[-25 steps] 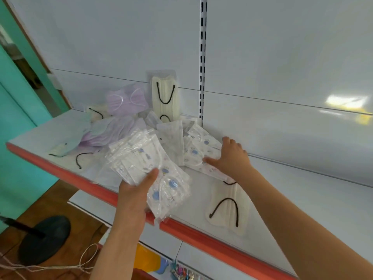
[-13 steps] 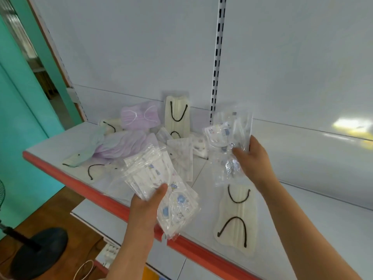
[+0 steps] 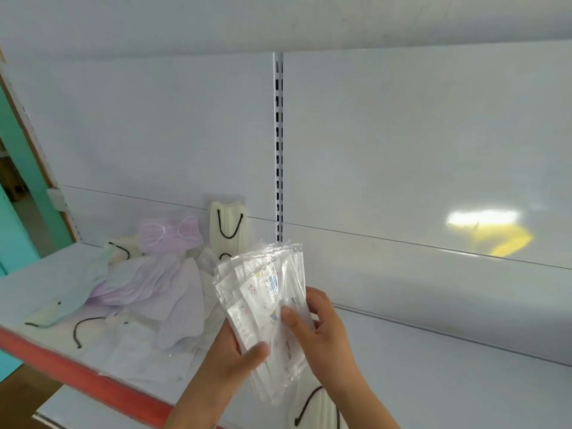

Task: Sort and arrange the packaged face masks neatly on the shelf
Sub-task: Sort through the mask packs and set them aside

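Our right hand [image 3: 325, 329] has just brought its packet onto the printed mask stack [image 3: 266, 308] at lower centre; both it and our left hand [image 3: 235, 357] grip it, probably squaring edges before shelving.

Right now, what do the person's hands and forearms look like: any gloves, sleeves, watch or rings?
Both the left hand and the right hand are bare, with no gloves. No rings show on the visible fingers, and neither wrist carries a watch or band. Both forearms are uncovered as far as the bottom edge of the picture, so no sleeve is in view. The fingernails look short and plain.
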A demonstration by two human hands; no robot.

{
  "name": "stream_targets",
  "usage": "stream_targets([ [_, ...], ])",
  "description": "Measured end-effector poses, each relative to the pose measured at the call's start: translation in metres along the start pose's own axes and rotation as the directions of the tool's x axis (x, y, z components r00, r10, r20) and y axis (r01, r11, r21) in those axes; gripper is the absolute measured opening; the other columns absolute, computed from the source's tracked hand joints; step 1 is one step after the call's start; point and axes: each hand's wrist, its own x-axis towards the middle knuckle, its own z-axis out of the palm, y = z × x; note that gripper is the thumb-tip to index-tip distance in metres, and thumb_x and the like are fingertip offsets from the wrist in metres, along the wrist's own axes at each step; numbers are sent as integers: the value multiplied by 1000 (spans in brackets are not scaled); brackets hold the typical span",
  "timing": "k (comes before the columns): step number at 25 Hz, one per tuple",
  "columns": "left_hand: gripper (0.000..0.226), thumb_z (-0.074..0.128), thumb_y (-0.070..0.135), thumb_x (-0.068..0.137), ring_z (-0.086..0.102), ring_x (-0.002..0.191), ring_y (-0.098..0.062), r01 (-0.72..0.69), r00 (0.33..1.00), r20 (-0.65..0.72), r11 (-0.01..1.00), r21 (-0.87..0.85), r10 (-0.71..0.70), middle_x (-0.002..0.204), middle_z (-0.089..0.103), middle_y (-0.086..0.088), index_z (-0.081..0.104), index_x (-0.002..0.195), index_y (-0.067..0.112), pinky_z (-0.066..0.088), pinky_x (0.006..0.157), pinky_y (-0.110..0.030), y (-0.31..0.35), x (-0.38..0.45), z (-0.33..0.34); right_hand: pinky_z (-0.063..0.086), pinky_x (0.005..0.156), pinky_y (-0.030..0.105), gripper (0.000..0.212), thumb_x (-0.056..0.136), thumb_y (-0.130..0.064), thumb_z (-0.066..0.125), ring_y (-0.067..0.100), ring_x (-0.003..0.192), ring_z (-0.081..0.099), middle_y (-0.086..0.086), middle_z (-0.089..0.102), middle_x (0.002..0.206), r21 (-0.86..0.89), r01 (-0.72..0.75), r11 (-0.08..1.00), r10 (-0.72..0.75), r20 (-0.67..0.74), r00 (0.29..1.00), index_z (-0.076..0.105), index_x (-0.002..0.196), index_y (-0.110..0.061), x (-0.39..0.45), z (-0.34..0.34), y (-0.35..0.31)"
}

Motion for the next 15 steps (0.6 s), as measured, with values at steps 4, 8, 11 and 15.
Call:
stream_targets([
  [4,49,84,30,63,75,97,-15,23,991,-131,997,69,-14,102,79,4,72,110,23,57,74,-21,-6,-7,-10,47,102,25,47,95,-45,58,0,124,56,-21,59,134,218,-47,975,0,211,978,45,139,-40,0,8,1],
  [8,64,86,38,65,67,112,-2,66,980,-196,971,230,-20,116,73,20,65,124,25,53,88,-17,-23,-21,-20,35,114,42,73,86,-80,37,12,133,52,-7,60,139,387,-222,895,109,292,950,60,135,-31,18,23,25],
  [11,53,85,35,64,73,100,-6,100,885,-462,993,55,-63,104,77,15,67,113,30,58,81,-26,-24,-31,-32,52,97,41,46,101,-52,40,15,104,70,1,72,117,236,-265,935,259,54,964,63,122,-19,37,32,35],
  [15,41,83,17,81,72,91,-3,58,755,-633,979,-198,-173,97,76,19,62,108,40,57,78,-30,-14,-47,-71,51,78,29,44,84,-50,71,14,94,63,-8,64,105,-331,-319,888,355,54,933,47,113,-25,65,63,47],
])
